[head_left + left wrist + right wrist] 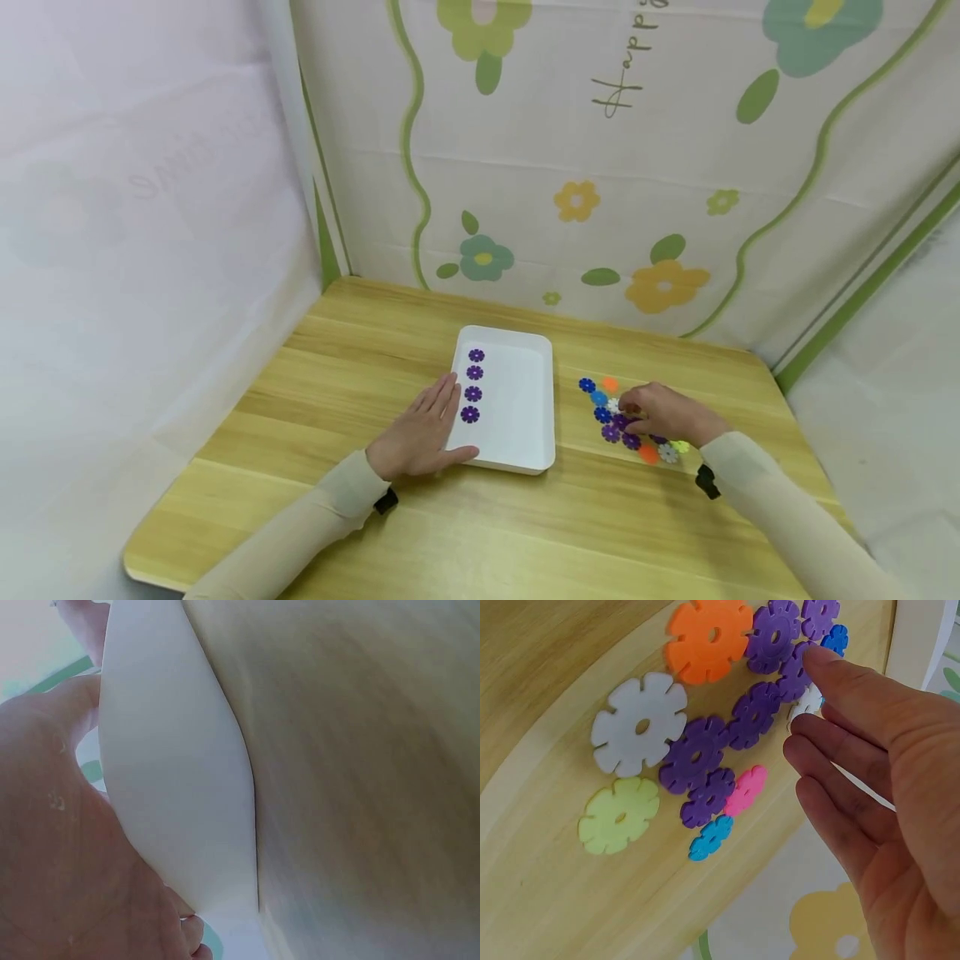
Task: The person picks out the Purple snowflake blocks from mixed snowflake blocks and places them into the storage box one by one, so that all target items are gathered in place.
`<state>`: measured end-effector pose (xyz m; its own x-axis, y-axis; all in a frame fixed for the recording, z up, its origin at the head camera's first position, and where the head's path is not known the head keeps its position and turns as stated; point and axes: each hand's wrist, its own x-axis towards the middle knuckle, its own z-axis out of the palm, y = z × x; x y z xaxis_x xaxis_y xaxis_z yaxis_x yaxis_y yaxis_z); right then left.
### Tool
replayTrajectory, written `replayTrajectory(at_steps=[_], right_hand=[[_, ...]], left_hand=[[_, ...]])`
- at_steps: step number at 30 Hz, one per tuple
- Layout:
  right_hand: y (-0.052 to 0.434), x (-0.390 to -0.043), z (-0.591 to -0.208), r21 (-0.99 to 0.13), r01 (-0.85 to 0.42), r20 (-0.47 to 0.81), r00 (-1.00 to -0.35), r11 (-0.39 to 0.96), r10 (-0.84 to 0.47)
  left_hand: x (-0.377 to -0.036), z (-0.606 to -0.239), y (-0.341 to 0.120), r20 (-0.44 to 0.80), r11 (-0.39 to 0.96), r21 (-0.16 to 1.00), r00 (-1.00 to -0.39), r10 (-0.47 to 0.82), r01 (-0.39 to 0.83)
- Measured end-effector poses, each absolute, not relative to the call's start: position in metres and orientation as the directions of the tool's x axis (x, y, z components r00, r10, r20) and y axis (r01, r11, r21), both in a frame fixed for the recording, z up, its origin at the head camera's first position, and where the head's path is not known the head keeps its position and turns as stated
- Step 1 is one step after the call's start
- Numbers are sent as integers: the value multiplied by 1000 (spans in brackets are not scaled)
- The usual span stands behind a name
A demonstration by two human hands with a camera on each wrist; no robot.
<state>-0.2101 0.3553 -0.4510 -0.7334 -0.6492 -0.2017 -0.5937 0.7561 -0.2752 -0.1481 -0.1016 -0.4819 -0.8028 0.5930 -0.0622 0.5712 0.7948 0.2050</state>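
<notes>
Right hand (671, 412): above the loose discs at right; fingers loosely bent, thumb apart from them, a gap between; no disc clearly in its grip. Whether the thumb tip touches the purple disc (793, 681) under it, I cannot tell.
Left hand (422, 429): fingers straight and thumb spread, resting along the tray's near left corner, gripping nothing.
Loose discs: spread at right, well apart from the tray; several purple discs (686, 765) lie among them, with a large orange disc (694, 664), a white disc (622, 739), a yellow-green disc (604, 825), a pink disc (746, 791) and dark blue discs (587, 385).
Tray (517, 400): white, shallow, between the hands.
Row in tray: four purple discs (473, 393) in one line, far to near, along the left side.
Surface (480, 542): wood-patterned, under tray and discs.
Backdrop (525, 167): flowered cloth at the far side.
Step in hand: seemingly picking out one disc, probably purple.
Next move: calls for a fine pinch on one thin rim, without dragging its touching neighbours.
</notes>
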Motion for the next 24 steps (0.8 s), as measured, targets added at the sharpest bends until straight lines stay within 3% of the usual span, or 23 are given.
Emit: replayTrajectory(at_steps=[12, 24], right_hand=[[350, -217, -459, -279, -599, -171, -738, 751, -653], [355, -225, -452, -446, -480, -206, -766, 755, -609]], left_hand=[[-148, -478, -100, -76, 799, 191, -803, 591, 570], [-149, -480, -101, -80, 802, 189, -805, 587, 566]])
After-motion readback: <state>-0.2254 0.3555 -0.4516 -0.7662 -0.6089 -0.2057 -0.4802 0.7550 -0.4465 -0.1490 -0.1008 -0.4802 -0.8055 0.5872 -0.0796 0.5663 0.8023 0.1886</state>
